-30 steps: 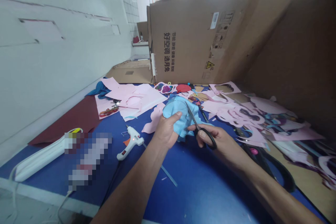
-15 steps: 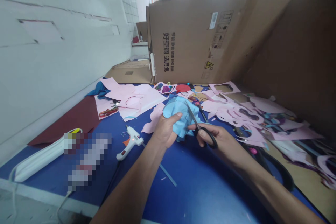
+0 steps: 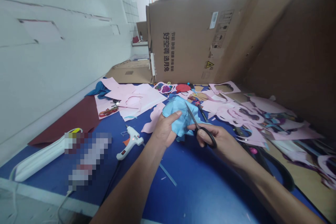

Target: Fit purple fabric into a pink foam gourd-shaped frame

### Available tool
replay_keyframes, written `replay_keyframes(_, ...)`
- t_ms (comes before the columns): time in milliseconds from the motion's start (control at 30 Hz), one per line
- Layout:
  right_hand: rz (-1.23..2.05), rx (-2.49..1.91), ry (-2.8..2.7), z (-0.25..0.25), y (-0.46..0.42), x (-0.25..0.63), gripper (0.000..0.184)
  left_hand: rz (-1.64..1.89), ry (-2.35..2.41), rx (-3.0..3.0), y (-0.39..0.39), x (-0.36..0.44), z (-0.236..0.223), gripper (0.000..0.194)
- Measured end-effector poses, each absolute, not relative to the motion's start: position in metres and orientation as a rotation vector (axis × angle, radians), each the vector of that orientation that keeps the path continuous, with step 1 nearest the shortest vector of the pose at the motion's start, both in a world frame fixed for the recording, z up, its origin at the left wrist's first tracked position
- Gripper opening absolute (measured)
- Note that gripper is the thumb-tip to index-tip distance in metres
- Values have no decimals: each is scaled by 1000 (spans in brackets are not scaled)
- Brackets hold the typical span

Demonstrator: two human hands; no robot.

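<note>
Light blue fabric is pinched in my left hand, the thumb lying on top and the other fingers underneath, partly hidden. My right hand grips black-handled scissors, fingers in the loops. Their blades lie against the fabric, pointing away and to the left, with a loose flap of the same cloth to their right. Whether the blades are parted is hard to make out. Left of my left forearm, a white hot glue gun rests on the table with its small light on.
Pink cut sheets and pink cut-out scraps spread over the back and right of the blue table. A large cardboard box stands behind. At left lie a white power strip and a dark red sheet.
Both hands stay nearly in place. The scissors and the fabric have shifted only very slightly.
</note>
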State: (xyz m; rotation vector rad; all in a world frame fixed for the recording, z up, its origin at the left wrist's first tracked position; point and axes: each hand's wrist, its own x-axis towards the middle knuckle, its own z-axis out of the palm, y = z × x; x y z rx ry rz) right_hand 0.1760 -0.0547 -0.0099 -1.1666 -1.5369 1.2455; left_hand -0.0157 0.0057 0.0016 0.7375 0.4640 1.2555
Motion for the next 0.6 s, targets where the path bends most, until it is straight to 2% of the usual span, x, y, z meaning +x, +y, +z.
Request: replay_keyframes(600,1324,-1110,-1491,-13,-55,174,64,1305,540,765,4,-15,-1,46)
